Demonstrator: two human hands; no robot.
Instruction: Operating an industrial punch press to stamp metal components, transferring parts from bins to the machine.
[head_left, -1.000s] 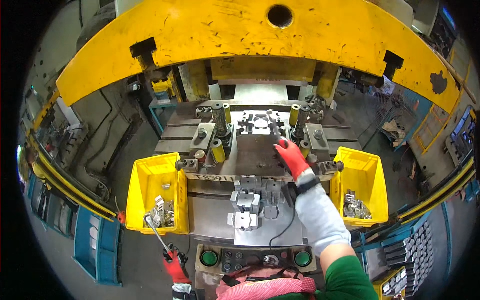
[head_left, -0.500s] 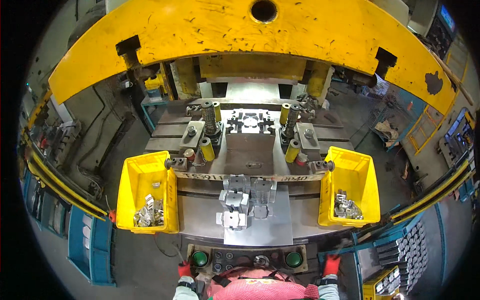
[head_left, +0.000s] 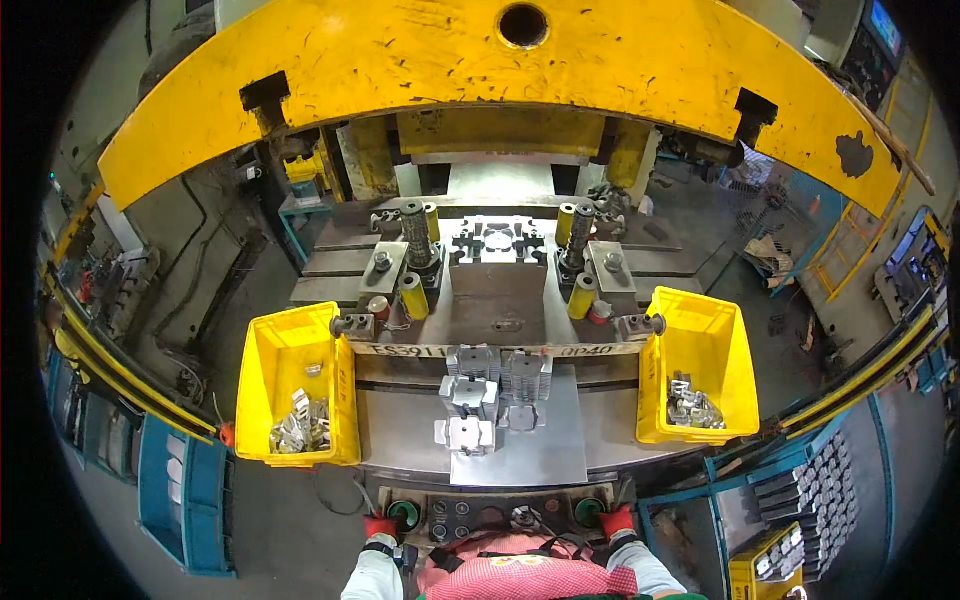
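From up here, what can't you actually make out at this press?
- Left hand, head view: only the red glove's top shows; fingers hidden against the green button.
- Right hand: same, at the lower edge.
- Metal parts in the right yellow bin: too small to identify.

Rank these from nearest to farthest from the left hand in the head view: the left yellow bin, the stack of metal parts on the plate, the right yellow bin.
From the left hand, low at the control panel:
1. Left yellow bin, just above and to its left.
2. Stack of metal parts, up and to the right, on the centre plate.
3. Right yellow bin, far across on the right side.
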